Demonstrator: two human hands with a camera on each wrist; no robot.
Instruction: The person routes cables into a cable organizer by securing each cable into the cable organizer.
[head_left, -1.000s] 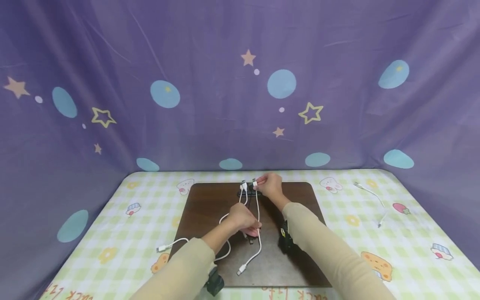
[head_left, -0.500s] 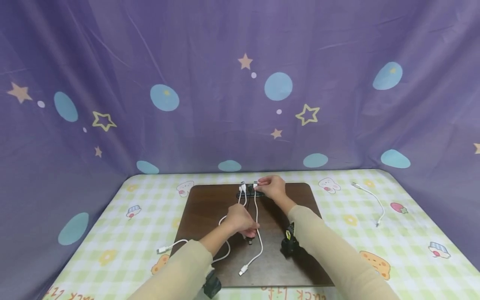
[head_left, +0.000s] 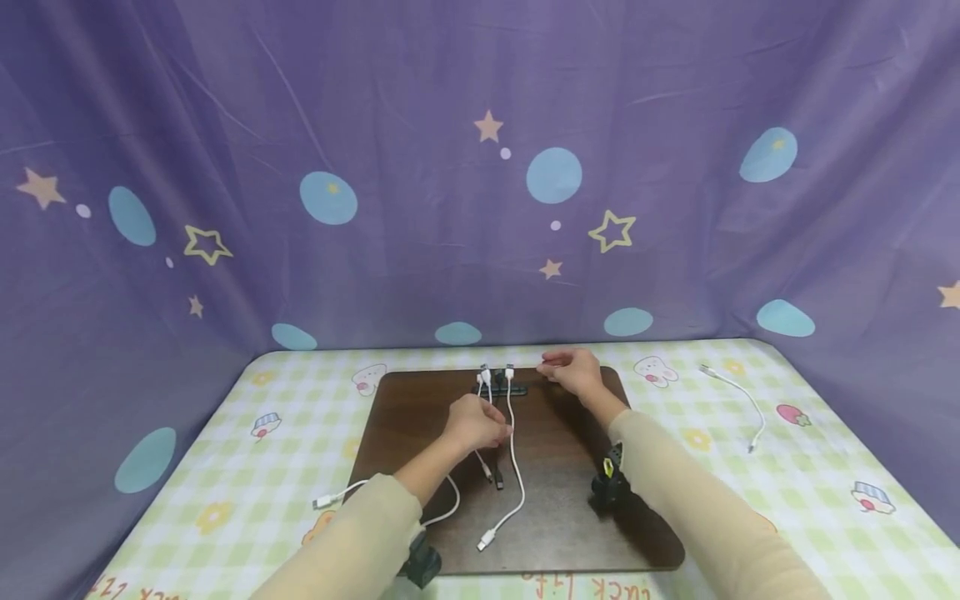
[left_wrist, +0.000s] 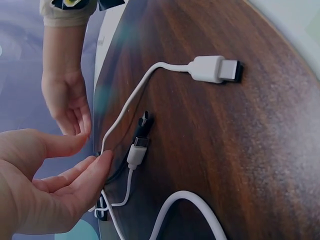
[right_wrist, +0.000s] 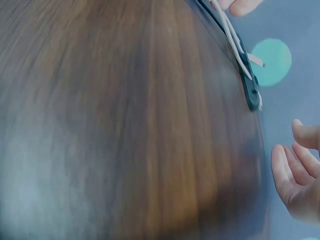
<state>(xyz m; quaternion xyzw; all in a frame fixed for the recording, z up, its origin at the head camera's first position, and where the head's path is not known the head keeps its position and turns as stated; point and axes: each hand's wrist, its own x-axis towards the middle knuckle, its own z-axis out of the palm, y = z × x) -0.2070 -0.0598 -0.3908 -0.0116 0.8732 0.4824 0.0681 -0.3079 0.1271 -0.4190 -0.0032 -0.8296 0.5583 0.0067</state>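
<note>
A black cable holder point(head_left: 519, 391) sits at the back of a brown wood-grain board point(head_left: 577, 500), with white cables held in its left and middle parts. One white charging cable point(head_left: 514, 454) runs forward from it, ending in a white plug point(left_wrist: 206, 69). My left hand point(head_left: 474, 423) hovers beside this cable, thumb and fingertips apart in the left wrist view. Below it lie a smaller white plug point(left_wrist: 135, 156) and a black plug point(left_wrist: 144, 125). My right hand point(head_left: 573, 372) is in the air right of the holder, its fingers loosely bent around nothing.
Another short white cable point(head_left: 738, 392) lies on the checked tablecloth point(head_left: 697, 483) at the right. Over the board's left edge sticks a white plug point(head_left: 326, 501) on a looped cable. A purple curtain point(head_left: 420, 275) hangs behind the table.
My right hand has let go of the white cable's end at the holder and moved right. The left hand has come off the cable and shifted slightly up, uncovering the smaller white plug.
</note>
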